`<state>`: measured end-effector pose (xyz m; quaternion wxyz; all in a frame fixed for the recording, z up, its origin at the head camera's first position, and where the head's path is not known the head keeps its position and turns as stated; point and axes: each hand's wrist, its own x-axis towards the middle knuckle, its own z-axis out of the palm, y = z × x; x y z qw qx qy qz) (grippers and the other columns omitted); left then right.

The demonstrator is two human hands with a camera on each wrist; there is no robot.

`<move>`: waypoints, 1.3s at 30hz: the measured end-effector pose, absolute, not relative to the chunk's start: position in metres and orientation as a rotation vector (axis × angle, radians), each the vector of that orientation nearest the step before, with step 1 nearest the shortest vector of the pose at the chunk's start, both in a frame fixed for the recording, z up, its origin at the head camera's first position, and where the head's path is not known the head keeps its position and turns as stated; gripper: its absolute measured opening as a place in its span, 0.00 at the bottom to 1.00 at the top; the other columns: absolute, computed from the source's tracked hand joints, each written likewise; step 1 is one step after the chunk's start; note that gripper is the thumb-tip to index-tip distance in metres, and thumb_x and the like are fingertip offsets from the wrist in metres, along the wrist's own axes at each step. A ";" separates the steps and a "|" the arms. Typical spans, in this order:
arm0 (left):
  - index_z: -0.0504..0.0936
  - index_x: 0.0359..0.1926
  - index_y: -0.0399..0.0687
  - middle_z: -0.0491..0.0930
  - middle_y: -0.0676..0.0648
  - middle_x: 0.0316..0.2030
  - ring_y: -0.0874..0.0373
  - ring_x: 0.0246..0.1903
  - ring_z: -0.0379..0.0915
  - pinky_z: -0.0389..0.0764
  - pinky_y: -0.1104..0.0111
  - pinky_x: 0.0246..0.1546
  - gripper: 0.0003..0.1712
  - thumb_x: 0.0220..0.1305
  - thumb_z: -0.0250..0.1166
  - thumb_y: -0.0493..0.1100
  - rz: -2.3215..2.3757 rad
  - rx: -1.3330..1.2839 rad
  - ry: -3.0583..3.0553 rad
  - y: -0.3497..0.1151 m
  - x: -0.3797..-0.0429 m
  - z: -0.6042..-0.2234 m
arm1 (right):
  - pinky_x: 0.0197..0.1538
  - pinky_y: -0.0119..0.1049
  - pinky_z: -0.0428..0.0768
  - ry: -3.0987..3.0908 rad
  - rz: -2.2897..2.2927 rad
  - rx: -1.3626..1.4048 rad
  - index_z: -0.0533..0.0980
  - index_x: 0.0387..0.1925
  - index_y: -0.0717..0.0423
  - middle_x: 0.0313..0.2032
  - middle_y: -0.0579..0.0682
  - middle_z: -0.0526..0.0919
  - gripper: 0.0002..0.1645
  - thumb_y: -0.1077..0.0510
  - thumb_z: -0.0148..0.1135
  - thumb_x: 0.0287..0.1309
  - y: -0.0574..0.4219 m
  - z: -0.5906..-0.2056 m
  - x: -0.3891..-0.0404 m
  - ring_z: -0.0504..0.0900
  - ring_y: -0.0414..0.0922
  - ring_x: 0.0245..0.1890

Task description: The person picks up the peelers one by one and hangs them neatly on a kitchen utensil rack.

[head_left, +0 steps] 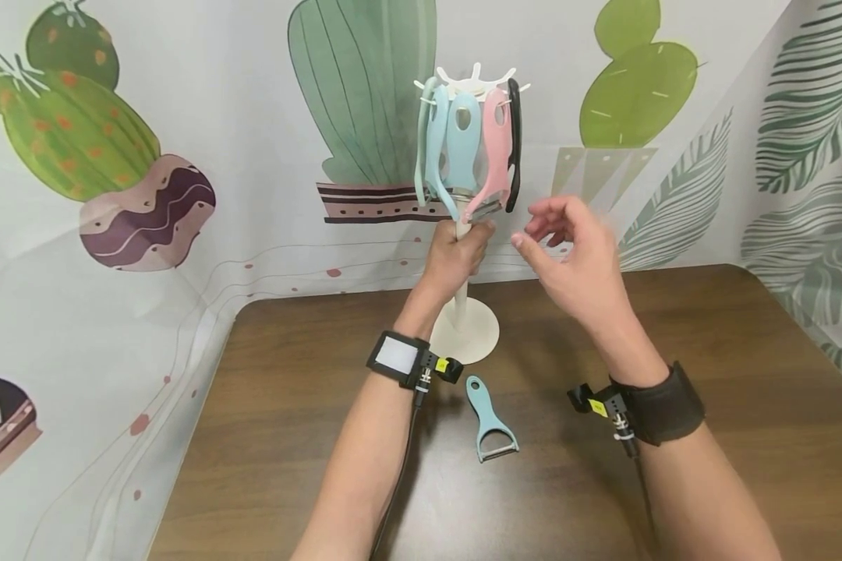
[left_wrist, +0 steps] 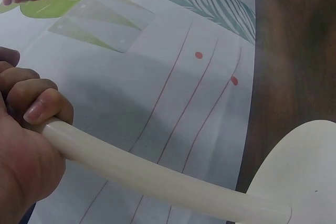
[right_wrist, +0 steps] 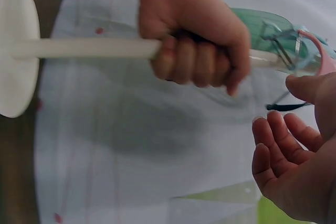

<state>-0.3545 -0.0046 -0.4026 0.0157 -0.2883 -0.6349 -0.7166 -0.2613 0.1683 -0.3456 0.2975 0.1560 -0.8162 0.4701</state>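
My left hand (head_left: 456, 253) grips the pole of a white rotating-style stand (head_left: 461, 312), fingers wrapped round it just below the hanging peelers. The pole (left_wrist: 152, 174) runs from that fist down to the round base (left_wrist: 299, 166). From hooks at the top hang several peelers: a green one (head_left: 422, 148), light blue ones (head_left: 465, 144), a pink one (head_left: 494, 140) and a black one (head_left: 514, 148). My right hand (head_left: 578, 261) is raised to the right of the black peeler, fingers loosely bent and holding nothing. In the right wrist view its fingers (right_wrist: 286, 145) are apart from the stand.
A blue peeler (head_left: 487, 421) lies on the brown wooden table (head_left: 288, 436), in front of the stand's base and between the forearms. Behind stands a white cloth backdrop (head_left: 252, 156) printed with cacti and leaves. A cable (head_left: 400, 467) runs along the left forearm.
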 end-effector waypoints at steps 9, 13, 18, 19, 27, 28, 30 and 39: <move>0.64 0.07 0.53 0.58 0.54 0.08 0.59 0.10 0.52 0.55 0.67 0.14 0.35 0.76 0.59 0.43 -2.234 -0.870 -1.993 -0.004 -0.353 -0.403 | 0.42 0.32 0.75 -2.292 1.243 0.452 0.81 0.48 0.60 0.35 0.50 0.86 0.15 0.62 0.76 0.62 0.161 -0.380 -0.251 0.83 0.42 0.36; 0.63 0.07 0.52 0.57 0.54 0.07 0.58 0.10 0.51 0.56 0.67 0.14 0.35 0.76 0.58 0.43 -2.222 -0.887 -1.982 -0.003 -0.353 -0.403 | 0.40 0.38 0.78 -2.368 1.226 0.469 0.82 0.46 0.58 0.34 0.50 0.86 0.14 0.60 0.76 0.62 0.158 -0.392 -0.247 0.83 0.43 0.35; 0.63 0.07 0.52 0.57 0.54 0.07 0.58 0.10 0.50 0.55 0.67 0.14 0.35 0.76 0.58 0.44 -2.225 -0.906 -1.972 -0.002 -0.353 -0.403 | 0.42 0.41 0.80 -2.443 1.202 0.468 0.81 0.46 0.57 0.33 0.49 0.87 0.15 0.58 0.77 0.62 0.155 -0.407 -0.243 0.85 0.45 0.35; 0.63 0.07 0.52 0.57 0.54 0.07 0.58 0.10 0.49 0.56 0.67 0.14 0.35 0.76 0.58 0.43 -2.226 -0.907 -1.972 -0.002 -0.353 -0.404 | 0.42 0.42 0.80 -2.452 1.203 0.462 0.81 0.46 0.57 0.33 0.49 0.87 0.15 0.58 0.77 0.62 0.155 -0.409 -0.242 0.85 0.45 0.36; 0.63 0.07 0.53 0.56 0.54 0.07 0.58 0.09 0.48 0.54 0.67 0.14 0.35 0.77 0.58 0.42 -2.224 -0.912 -1.963 -0.002 -0.353 -0.403 | 0.43 0.40 0.80 -2.510 1.206 0.442 0.81 0.45 0.56 0.33 0.47 0.86 0.15 0.56 0.77 0.62 0.153 -0.426 -0.238 0.85 0.46 0.36; 0.63 0.07 0.53 0.56 0.54 0.07 0.58 0.09 0.49 0.54 0.67 0.14 0.35 0.77 0.58 0.42 -2.223 -0.910 -1.963 -0.003 -0.353 -0.403 | 0.43 0.40 0.81 -2.517 1.208 0.443 0.81 0.45 0.56 0.33 0.47 0.86 0.15 0.56 0.77 0.62 0.153 -0.428 -0.237 0.85 0.46 0.36; 0.63 0.07 0.53 0.57 0.54 0.07 0.58 0.09 0.49 0.54 0.67 0.14 0.35 0.77 0.58 0.42 -2.219 -0.904 -1.965 -0.003 -0.353 -0.403 | 0.43 0.44 0.82 -2.530 1.214 0.446 0.81 0.45 0.56 0.33 0.47 0.86 0.15 0.56 0.77 0.62 0.153 -0.432 -0.236 0.85 0.47 0.36; 0.63 0.08 0.53 0.57 0.54 0.08 0.58 0.10 0.50 0.54 0.68 0.14 0.34 0.76 0.58 0.43 -2.217 -0.903 -1.970 -0.005 -0.354 -0.403 | 0.41 0.49 0.83 -2.617 1.218 0.447 0.80 0.47 0.57 0.34 0.48 0.84 0.17 0.57 0.78 0.62 0.153 -0.445 -0.228 0.82 0.45 0.34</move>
